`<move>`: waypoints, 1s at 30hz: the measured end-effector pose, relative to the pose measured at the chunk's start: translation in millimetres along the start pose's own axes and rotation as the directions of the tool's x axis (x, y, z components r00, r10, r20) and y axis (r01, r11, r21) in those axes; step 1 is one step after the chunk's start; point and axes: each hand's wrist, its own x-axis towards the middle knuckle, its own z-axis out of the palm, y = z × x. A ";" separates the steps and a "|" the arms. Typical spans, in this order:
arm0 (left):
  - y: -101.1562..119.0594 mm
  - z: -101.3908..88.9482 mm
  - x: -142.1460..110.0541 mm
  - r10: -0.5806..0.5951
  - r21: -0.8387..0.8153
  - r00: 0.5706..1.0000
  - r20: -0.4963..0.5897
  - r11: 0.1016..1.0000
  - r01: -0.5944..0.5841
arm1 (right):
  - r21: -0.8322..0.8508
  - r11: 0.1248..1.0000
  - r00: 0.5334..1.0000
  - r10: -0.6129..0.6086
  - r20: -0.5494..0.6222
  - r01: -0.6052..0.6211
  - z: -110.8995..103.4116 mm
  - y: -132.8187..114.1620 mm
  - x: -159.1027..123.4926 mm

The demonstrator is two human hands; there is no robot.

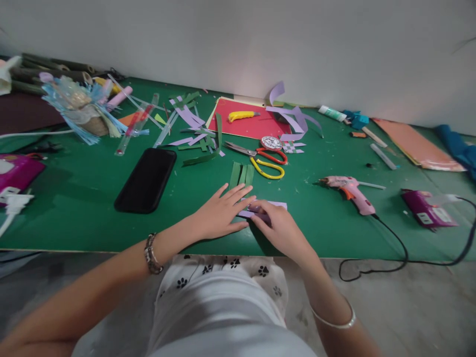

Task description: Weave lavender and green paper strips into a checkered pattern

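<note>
My left hand (223,213) lies flat on the green table with its fingers spread, pressing on green paper strips (241,174) that stick out beyond the fingertips. Close beside it, my right hand (277,223) has its fingers bent together at a purple paper strip (245,214), pinching or pressing it near the left fingers. Part of another purple strip (279,204) shows behind the right hand. Where the strips cross is mostly hidden under both hands. Just beyond lie scissors (266,161) with red and yellow handles, their blades apart.
A black phone (146,181) lies to the left. A pink glue gun (349,191) with a cord rests at the right, near a purple power socket (429,208). Farther back are a yellow cutter (241,115) on red paper (230,130), loose paper strips (189,116) and a ruler (137,124).
</note>
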 end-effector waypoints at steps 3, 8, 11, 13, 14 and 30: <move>-2.4 -1.3 -1.4 -0.006 -0.001 1.000 0.026 1.000 0.006 | -0.020 1.000 1.000 -0.010 -0.020 0.010 0.7 6.1 0.3; -3.1 -2.6 -0.5 -0.015 0.001 0.998 0.058 1.000 0.015 | -0.108 0.991 0.997 -0.079 0.012 0.080 -5.6 14.6 -2.5; -1.6 -1.5 1.0 -0.005 0.015 0.998 0.057 1.000 0.005 | -0.136 0.983 0.990 -0.115 0.086 0.126 -13.4 17.0 -2.8; -0.8 -0.6 1.4 0.003 0.021 0.998 0.058 1.000 -0.004 | -0.146 0.979 0.984 -0.124 0.131 0.143 -18.0 18.5 -1.8; -0.6 -0.2 1.4 0.002 0.024 0.998 0.061 1.000 -0.003 | -0.152 0.977 0.982 -0.126 0.142 0.148 -19.9 19.3 -1.2; 1.2 2.4 -14.2 -0.070 0.083 0.998 -0.007 0.994 0.070 | -0.464 0.886 0.965 -0.120 -0.232 -0.002 -8.0 16.2 -5.3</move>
